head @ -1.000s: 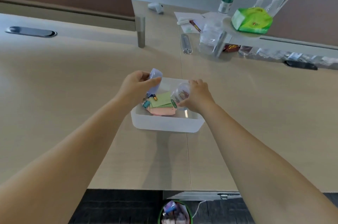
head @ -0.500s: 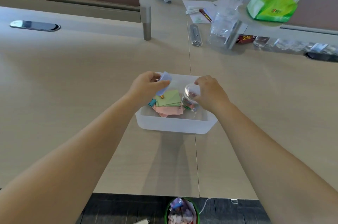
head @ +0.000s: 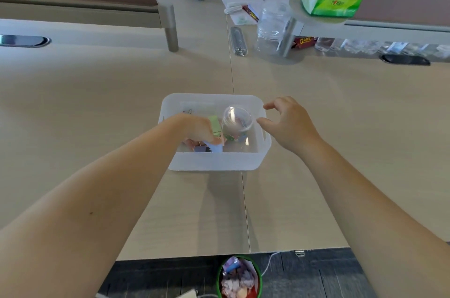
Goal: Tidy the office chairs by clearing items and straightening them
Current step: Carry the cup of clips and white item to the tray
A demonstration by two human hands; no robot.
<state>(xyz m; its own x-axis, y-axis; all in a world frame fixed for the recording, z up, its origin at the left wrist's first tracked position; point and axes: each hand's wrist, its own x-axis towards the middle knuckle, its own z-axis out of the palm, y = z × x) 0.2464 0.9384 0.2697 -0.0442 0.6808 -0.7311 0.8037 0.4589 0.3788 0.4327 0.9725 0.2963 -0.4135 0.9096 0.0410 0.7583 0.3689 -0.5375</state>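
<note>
Change: a moment ago the right hand (head: 291,124) held the little clear jar (head: 236,119); now it has let go and sits just beside the bin (head: 214,160). The left hand (head: 198,130) has gone down inside the bin with the blue paper (head: 214,148).
Bin: a milky white plastic box with round corners, on the pale wood desk (head: 97,102).
Jar: round, see-through and shiny, standing in the bin's right part.
Papers: flat green pad (head: 215,126) and a blue piece, mixed with small colourful bits.
Left hand: bent down into the bin, fingers curled on the blue paper.
Right hand: loose and spread, thumb and fingers apart, holding nothing, over the bin's right rim.
Floor: a green-rimmed trash can (head: 239,278) full of crumpled stuff.
</note>
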